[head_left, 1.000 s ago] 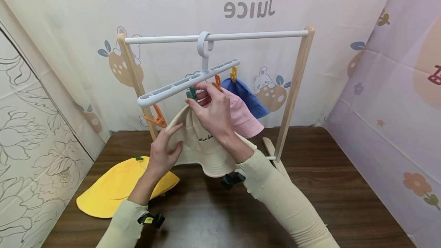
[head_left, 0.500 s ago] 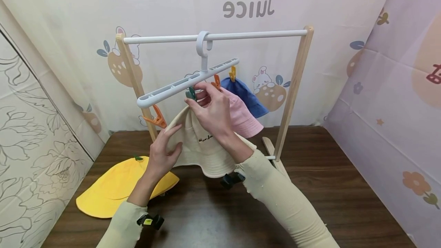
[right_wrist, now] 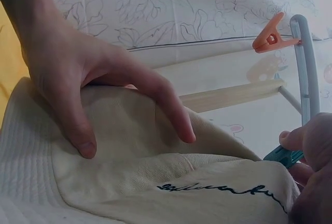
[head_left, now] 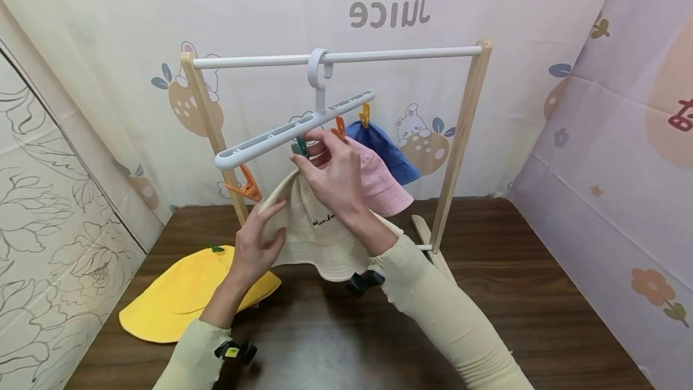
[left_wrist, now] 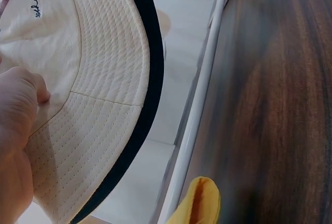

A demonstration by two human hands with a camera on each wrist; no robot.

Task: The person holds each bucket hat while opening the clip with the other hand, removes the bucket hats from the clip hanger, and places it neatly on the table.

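Note:
A cream bucket hat (head_left: pixel 319 236) with dark script on it hangs under a white clip hanger (head_left: pixel 292 128). My right hand (head_left: pixel 330 173) pinches a green clip (head_left: pixel 299 147) at the hat's top. My left hand (head_left: pixel 260 236) holds the hat's left side, thumb and fingers curled over the fabric. In the right wrist view the left hand (right_wrist: pixel 104 84) lies on the cream hat (right_wrist: pixel 155 182), and the green clip (right_wrist: pixel 282 156) shows between the right fingers (right_wrist: pixel 311 146). The left wrist view shows the thumb (left_wrist: pixel 15 115) on the brim (left_wrist: pixel 93 53), which has a dark underside.
The hanger hooks over a white bar (head_left: pixel 390 54) between wooden posts (head_left: pixel 460 137). A pink hat (head_left: pixel 379 188) and a blue hat (head_left: pixel 387 149) hang behind. An orange clip (head_left: pixel 246 186) dangles free at the left. A yellow hat (head_left: pixel 189 294) lies on the dark wooden table (head_left: pixel 514 294).

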